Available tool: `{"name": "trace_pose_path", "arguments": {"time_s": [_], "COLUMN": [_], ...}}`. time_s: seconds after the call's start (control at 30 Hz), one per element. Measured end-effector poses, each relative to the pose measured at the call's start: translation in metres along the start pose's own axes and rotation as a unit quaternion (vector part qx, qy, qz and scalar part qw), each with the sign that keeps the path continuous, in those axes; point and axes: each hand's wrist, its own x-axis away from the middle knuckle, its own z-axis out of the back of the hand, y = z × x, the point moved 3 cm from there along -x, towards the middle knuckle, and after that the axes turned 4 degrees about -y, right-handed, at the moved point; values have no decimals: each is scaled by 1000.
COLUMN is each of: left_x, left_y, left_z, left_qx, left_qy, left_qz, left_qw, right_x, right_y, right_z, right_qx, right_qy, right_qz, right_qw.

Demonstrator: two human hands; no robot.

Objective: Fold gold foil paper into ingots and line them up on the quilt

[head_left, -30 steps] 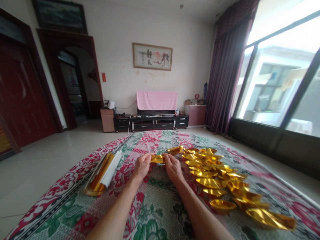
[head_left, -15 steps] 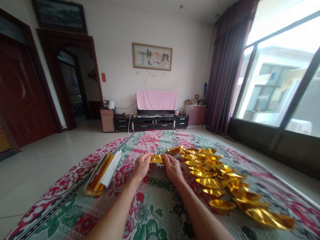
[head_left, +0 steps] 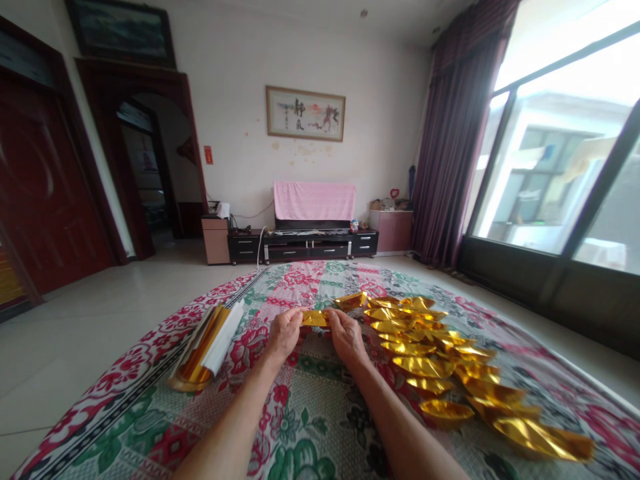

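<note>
A small folded piece of gold foil paper (head_left: pixel 315 319) is stretched level between my two hands, above the flowered cloth (head_left: pixel 300 427). My left hand (head_left: pixel 286 332) pinches its left end, fingers closed. At the other end, my right hand (head_left: pixel 346 335) grips it the same way. Right of my right hand stand rows of boat-shaped gold paper ingots (head_left: pixel 423 367), several in each row. One folded gold paper piece (head_left: pixel 351 301) lies just beyond my right hand. To the left rests a curled stack of gold and white paper sheets (head_left: pixel 207 347).
Past the cloth's far edge, a low black TV cabinet (head_left: pixel 310 250) stands by the wall, with a pink cloth (head_left: pixel 314 201) draped over the thing on it. A purple curtain (head_left: pixel 445 153) and large window (head_left: pixel 560 173) are on the right. Dark red doors (head_left: pixel 47 167) are left.
The gold foil paper between my hands looks slightly flatter and lower at its upper edge. Both hands keep their grip in nearly the same place. The view has shifted very slightly.
</note>
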Motion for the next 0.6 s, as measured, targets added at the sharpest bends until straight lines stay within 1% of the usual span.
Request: {"name": "trace_pose_path", "arguments": {"time_s": [0.13, 0.27, 0.4, 0.6], "left_x": [-1, -2, 0, 5], "left_y": [-2, -3, 0, 8], "left_z": [1, 0, 0, -1], "left_qx": [2, -4, 0, 4], "left_qy": [0, -5, -5, -7], "left_qz": [-4, -12, 6, 33], "left_qw": [1000, 1000, 1000, 999], "right_x": [0, 2, 1, 0], "right_y": [-1, -6, -6, -4], "right_z": [0, 2, 2, 1], "right_qx": [-7, 8, 17, 28], "right_qy": [-3, -1, 7, -1], "right_qz": [-6, 5, 15, 31], "right_qw": [1000, 1000, 1000, 999]}}
